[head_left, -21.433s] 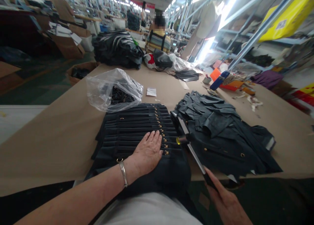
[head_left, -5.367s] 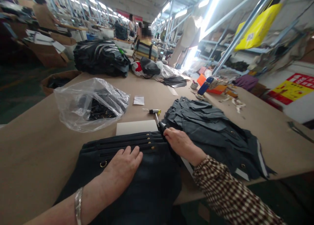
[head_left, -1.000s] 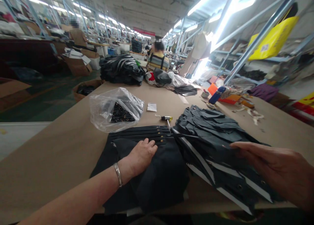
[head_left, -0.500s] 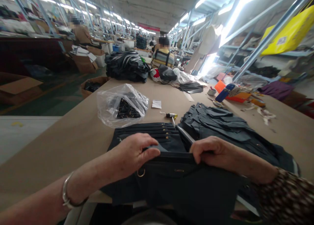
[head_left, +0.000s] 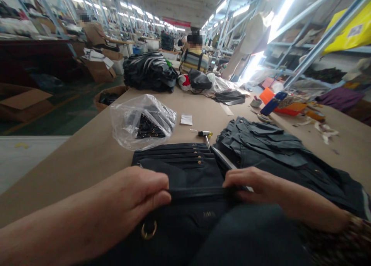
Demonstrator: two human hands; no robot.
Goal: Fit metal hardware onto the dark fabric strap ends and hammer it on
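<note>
A dark fabric bag piece [head_left: 188, 219] with a gold ring [head_left: 149, 230] and small gold lettering lies close in front of me. My left hand [head_left: 145, 194] pinches its folded upper edge between thumb and fingers, above the ring. At the right end of that same edge, my right hand [head_left: 249, 183] has its fingers closed on the fabric; the thumb side is partly blurred. Just beyond are several dark straps [head_left: 171, 154] with gold studs, stacked on dark cloth. A screwdriver-like tool with a black and yellow handle [head_left: 205, 134] lies behind them.
Layered dark pieces [head_left: 266, 142] are heaped on the right of the table [head_left: 87, 157]. A clear plastic bag [head_left: 124, 123] holds black parts with gold rings. Behind are a white paper square [head_left: 186, 120], a dark bundle [head_left: 149, 70] and an orange box [head_left: 292, 106]. A person [head_left: 194, 57] sits farther back.
My left hand has moved left and nearer, closing from a loose pinch onto the edge. The bag piece has come closer, its ring lower. My right hand still holds the other end.
</note>
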